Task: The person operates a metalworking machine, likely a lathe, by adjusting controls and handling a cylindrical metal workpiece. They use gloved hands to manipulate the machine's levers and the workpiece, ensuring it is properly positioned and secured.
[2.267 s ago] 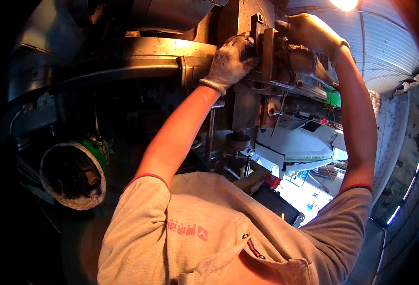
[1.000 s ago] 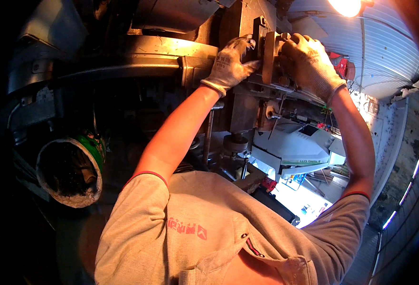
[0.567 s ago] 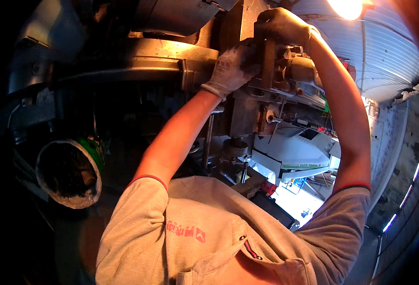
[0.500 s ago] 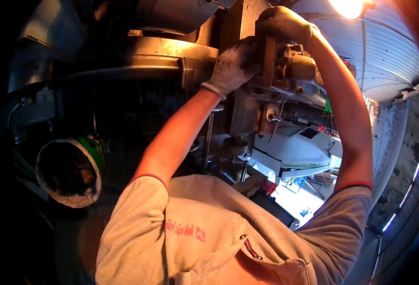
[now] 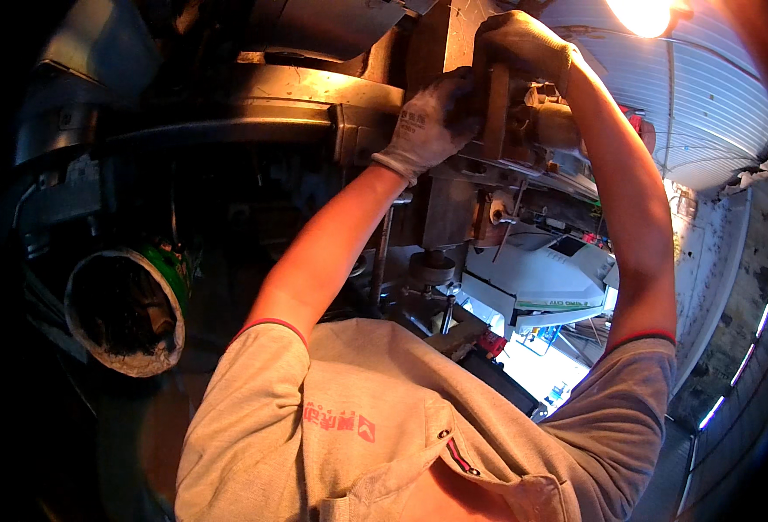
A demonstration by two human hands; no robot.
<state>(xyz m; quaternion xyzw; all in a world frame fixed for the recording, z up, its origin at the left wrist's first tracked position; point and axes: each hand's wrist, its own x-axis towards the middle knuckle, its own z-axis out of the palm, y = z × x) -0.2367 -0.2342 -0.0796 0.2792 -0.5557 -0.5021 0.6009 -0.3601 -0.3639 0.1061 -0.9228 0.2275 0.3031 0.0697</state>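
Both my hands wear gloves and are raised at a large metal machine. My left hand (image 5: 425,126), in a pale glove with dark fingers, is curled against the dark side of an upright metal plate (image 5: 496,113). What its fingertips close on is lost in shadow. Higher up and to the right, my right hand (image 5: 523,43) arches over the top of that plate, fingers bent down behind it. The thing under those fingers is hidden. A bolted rounded metal fitting (image 5: 553,122) sits just below my right wrist.
A bright lamp (image 5: 643,13) shines at the upper right. A curved metal rim (image 5: 314,87) runs left of my hands. Lower left stands an open green can (image 5: 127,313) with a dark inside. Below the plate are a rod with a round weight (image 5: 432,268) and a white machine cover (image 5: 532,270).
Both gloved hands stay at the same metal plate, with only a slight shift of the right hand and forearm. The view has moved a little.
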